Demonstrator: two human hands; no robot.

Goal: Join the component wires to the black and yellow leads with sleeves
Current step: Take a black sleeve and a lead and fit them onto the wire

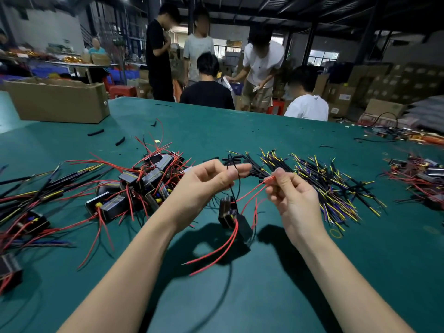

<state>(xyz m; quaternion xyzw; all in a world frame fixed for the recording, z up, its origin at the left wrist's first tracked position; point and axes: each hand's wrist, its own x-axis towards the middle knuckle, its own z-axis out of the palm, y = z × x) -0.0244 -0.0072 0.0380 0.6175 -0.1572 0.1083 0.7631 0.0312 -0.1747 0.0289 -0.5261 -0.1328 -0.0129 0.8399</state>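
At mid-frame my left hand [209,181] pinches a limp black wire [238,182], my right hand [288,191] a springy red wire [252,192]; the light component [231,216] dangles above the table [240,121], so gripping near the tips seems best.

Overhead light falls evenly on the green felt-covered table [288,131], casting soft dark shadows beneath the forearms, while the dim warehouse background is soft and blurred, and wide-angle distortion bends the picture's edges.
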